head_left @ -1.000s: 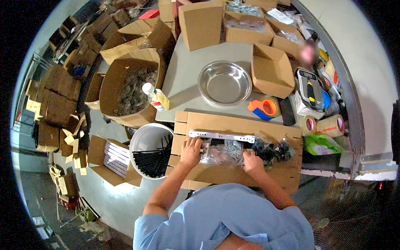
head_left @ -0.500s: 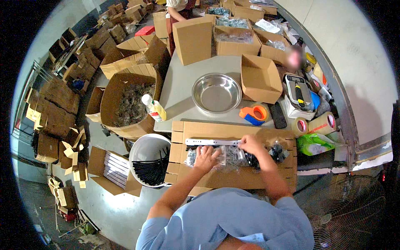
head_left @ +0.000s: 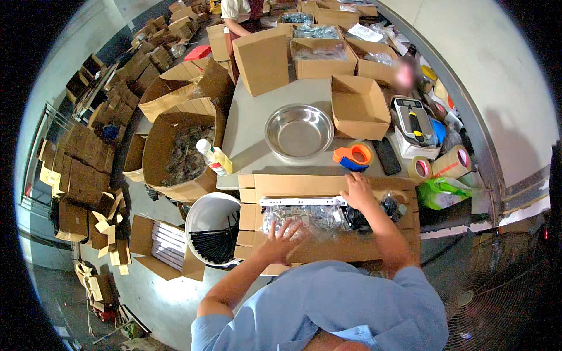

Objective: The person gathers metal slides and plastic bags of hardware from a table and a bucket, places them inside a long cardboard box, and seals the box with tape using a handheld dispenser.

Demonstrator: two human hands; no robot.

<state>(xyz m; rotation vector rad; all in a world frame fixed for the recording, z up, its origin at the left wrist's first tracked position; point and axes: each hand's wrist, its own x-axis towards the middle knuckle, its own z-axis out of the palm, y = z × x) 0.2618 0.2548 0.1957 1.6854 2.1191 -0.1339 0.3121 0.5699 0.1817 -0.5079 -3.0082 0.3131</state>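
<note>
A long, pale metal rail with small holes (head_left: pixel 301 201), like a drawer slide, lies across the flattened cardboard carton (head_left: pixel 319 186) in front of me. Just on its near side is a row of clear plastic bags (head_left: pixel 313 217) with small hardware inside. My left hand (head_left: pixel 282 241) is open, fingers spread, over the near edge of these bags. At the rail's right end is my right hand (head_left: pixel 359 193), its fingers apart and nothing held in them; whether it touches the rail I cannot tell. Dark bagged parts (head_left: pixel 353 217) lie under my right wrist.
Beyond the carton stand a steel bowl (head_left: pixel 299 133), an orange tape dispenser (head_left: pixel 353 157), a phone (head_left: pixel 387 156) and a small open box (head_left: pixel 361 108). A bottle (head_left: pixel 214 158) is at the table's left edge, near a white bucket of black rods (head_left: pixel 202 205). A co-worker (head_left: pixel 237 20) stands behind a box.
My left hand has drawn back toward me from the rail and spread its fingers. My right hand has opened and shifted slightly away from me at the rail's right end. The view has shifted slightly.
</note>
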